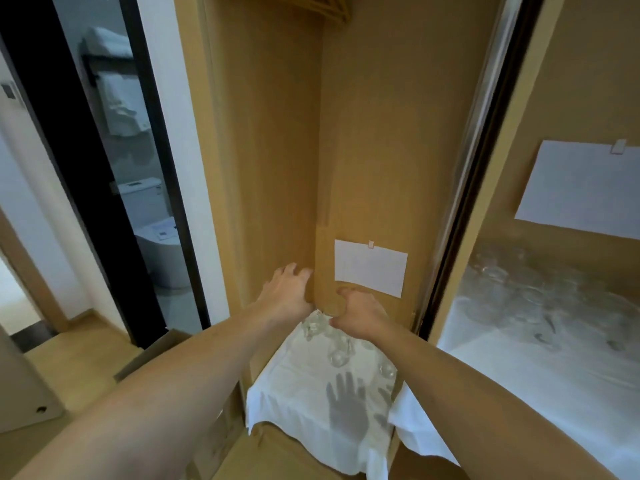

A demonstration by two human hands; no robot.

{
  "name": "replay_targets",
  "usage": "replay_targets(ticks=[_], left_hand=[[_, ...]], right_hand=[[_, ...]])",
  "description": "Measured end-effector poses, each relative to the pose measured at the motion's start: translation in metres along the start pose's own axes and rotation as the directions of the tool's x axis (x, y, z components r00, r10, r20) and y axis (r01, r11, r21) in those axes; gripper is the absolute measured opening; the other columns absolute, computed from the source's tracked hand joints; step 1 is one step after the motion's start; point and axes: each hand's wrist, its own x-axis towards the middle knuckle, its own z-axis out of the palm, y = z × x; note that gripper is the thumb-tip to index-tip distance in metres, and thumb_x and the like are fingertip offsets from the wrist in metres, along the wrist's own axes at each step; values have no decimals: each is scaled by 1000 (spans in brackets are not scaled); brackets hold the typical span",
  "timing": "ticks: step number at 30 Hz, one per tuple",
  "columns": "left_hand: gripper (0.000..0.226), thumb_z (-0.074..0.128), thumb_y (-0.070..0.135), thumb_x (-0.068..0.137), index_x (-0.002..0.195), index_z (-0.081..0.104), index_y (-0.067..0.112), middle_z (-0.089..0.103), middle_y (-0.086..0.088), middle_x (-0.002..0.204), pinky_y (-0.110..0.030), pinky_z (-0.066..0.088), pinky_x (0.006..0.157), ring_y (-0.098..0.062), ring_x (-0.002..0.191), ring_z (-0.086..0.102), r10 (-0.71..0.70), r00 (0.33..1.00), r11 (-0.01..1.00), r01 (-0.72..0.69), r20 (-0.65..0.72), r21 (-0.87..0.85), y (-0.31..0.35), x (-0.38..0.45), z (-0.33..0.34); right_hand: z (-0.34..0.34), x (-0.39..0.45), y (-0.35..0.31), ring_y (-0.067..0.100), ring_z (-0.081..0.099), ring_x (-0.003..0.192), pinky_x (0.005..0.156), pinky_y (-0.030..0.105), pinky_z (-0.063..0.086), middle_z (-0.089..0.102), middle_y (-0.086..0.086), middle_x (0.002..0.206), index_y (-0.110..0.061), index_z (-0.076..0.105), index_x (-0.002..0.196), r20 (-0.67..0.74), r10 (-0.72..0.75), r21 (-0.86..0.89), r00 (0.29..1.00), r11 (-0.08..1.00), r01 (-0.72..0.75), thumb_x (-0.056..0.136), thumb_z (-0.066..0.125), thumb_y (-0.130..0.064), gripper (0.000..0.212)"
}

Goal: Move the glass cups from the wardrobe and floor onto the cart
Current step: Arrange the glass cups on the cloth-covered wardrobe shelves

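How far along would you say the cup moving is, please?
Nothing looks done: no cart is in view. Both hands, left and right, reach empty over the cups on the white cloth in the wardrobe. All cups remain.

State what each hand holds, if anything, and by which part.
Neither holds anything. The left hand and right hand reach with spread fingers above the clear glass cups on the white cloth.
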Motion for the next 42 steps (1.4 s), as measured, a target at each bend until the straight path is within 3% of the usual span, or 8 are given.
replay_targets(ticks=[3,8,16,29,33,37,40,42], left_hand=[[83,70,49,86,155,30,25,22,-10,164,-52,37,113,-35,147,24,-7,1000,1000,7,1,4,-8,30,3],[84,71,45,88,156,28,21,17,-11,165,-53,35,115,-35,149,22,-11,999,1000,11,39,-6,-24,70,8],[83,70,43,87,156,28,20,20,-12,164,-51,36,114,-36,146,27,22,996,1000,-22,85,2,-63,126,9],[90,73,41,84,158,25,23,28,-12,161,-42,35,115,-33,146,29,230,955,973,-221,185,-72,-136,212,18],[92,73,38,82,158,25,23,27,-13,161,-41,34,116,-34,147,28,267,945,961,-247,189,-120,-147,229,29],[89,74,37,80,156,29,22,33,-12,157,-41,36,114,-36,144,31,276,937,958,-252,212,-137,-151,240,50],[87,76,38,82,155,31,21,35,-11,155,-43,38,112,-36,142,32,275,927,959,-248,256,-135,-149,249,72],[86,76,39,83,154,31,22,33,-10,156,-43,39,111,-35,142,32,277,918,959,-247,282,-138,-146,255,90]], right_hand=[[-1,31,2,32,53,123,89,40,54,57,9,133,-16,56,134,-1,9,-6,1000,1000,-9,84,71,-37,56],[-1,76,-1,34,48,126,99,45,50,55,10,136,-16,53,140,29,17,-43,999,999,-16,86,69,-38,61],[13,131,-17,32,45,128,99,43,49,52,9,137,-19,49,143,53,83,5,995,997,-83,86,70,-35,63],[54,193,-58,28,50,131,105,40,49,58,4,138,-21,57,138,22,311,151,950,939,-310,82,73,-37,60],[70,204,-60,30,46,135,109,39,46,51,7,148,-21,46,149,36,394,117,918,911,-396,84,73,-41,74],[90,209,-56,31,49,132,106,37,46,54,7,142,-23,47,148,50,449,120,892,884,-451,84,71,-44,72],[105,212,-43,33,57,124,98,36,49,62,9,130,-20,56,135,65,439,119,896,888,-443,83,70,-42,58],[117,215,-29,33,53,129,103,38,47,57,10,137,-20,51,142,94,473,128,876,867,-482,85,69,-42,64]])
